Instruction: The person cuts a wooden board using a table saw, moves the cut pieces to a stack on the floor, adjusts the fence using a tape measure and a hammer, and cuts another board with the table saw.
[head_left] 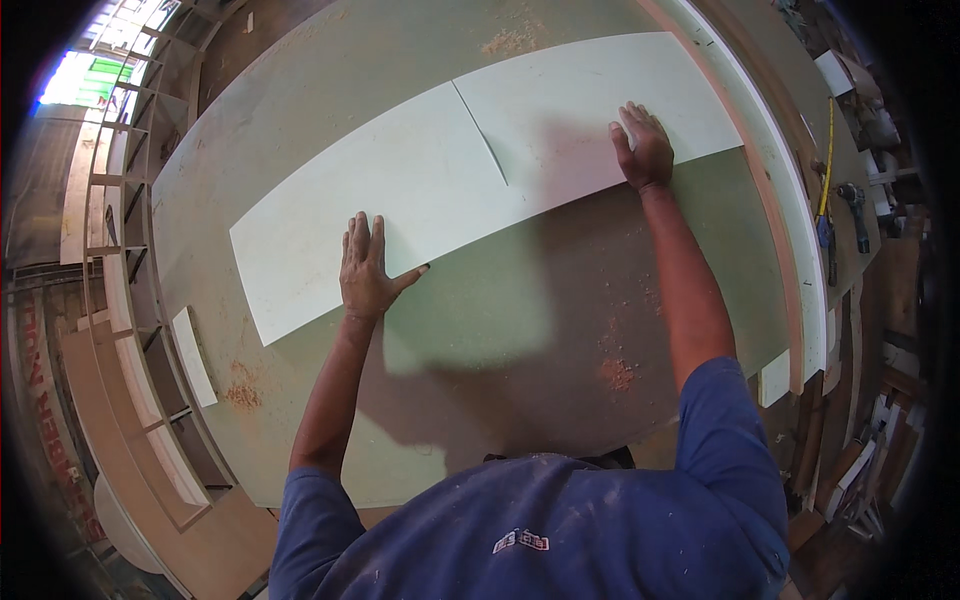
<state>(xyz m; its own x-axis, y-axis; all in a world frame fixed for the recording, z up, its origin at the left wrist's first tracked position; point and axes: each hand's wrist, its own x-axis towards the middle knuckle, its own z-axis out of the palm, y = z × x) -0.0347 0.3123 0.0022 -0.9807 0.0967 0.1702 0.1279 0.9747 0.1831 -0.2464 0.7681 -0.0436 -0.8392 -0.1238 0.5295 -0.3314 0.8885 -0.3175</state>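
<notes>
A long white board (pixel 420 170) lies across a greenish worktop (pixel 480 300), with a dark straight slit (pixel 481 134) running partway in from its far edge. My left hand (pixel 368 268) rests on the near edge toward the board's left end, fingers stretched out and thumb spread aside. Toward the right end, my right hand (pixel 645 148) presses flat on the board with its fingers extended and thumb apart. Neither hand grips anything. The board's right end reaches a wooden strip (pixel 765 190) along the right side.
Sawdust (pixel 618 375) lies in patches on the worktop. A small white offcut (pixel 194 355) sits at the left edge, another white piece (pixel 774 378) at the right. Beyond the right rail are a yellow tape measure (pixel 828 160) and a drill (pixel 853 212). Wooden framing (pixel 130 300) stands left.
</notes>
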